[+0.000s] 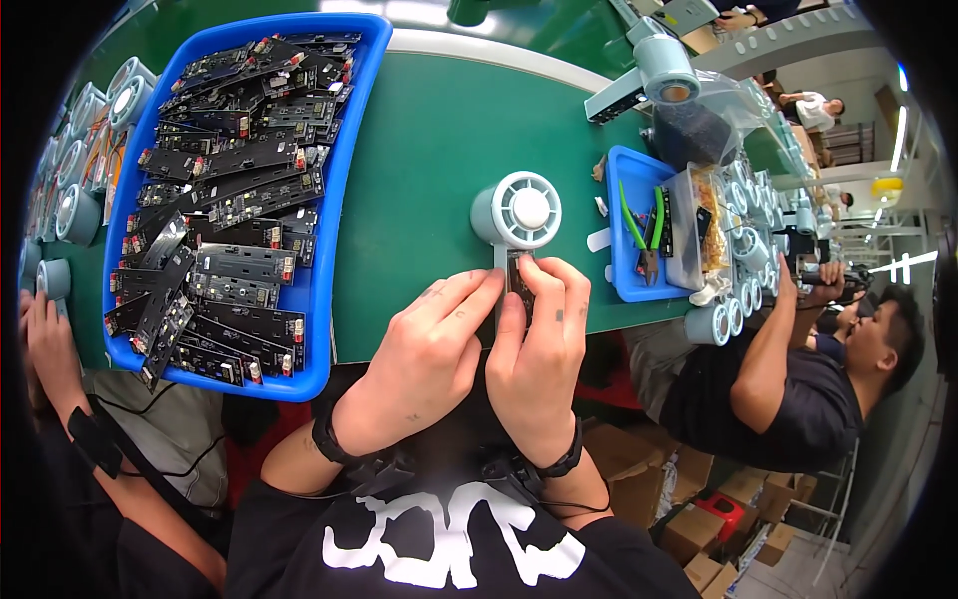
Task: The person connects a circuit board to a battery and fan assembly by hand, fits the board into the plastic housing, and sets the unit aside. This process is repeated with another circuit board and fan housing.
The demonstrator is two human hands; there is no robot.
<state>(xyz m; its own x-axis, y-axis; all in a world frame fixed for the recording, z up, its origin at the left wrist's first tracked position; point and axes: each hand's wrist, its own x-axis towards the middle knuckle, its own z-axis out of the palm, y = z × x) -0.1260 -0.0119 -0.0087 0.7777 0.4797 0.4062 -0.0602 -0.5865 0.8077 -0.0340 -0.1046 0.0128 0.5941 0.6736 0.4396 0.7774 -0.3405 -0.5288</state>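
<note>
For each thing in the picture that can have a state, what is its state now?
left hand: fingers pressed on the fan handle
right hand: fingers pinching the same handle
small fan: lying flat on the green table, handle open with a circuit board inside
large blue tray: full of black circuit boards
small blue tray: holds green-handled pliers
tape dispenser: loaded with a roll

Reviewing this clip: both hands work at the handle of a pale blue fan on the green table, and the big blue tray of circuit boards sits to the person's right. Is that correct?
Not quite. In the head view the blue tray of circuit boards sits to the person's left, not right. The rest holds: the left hand and right hand work at the handle of the pale blue fan on the green table.
</note>
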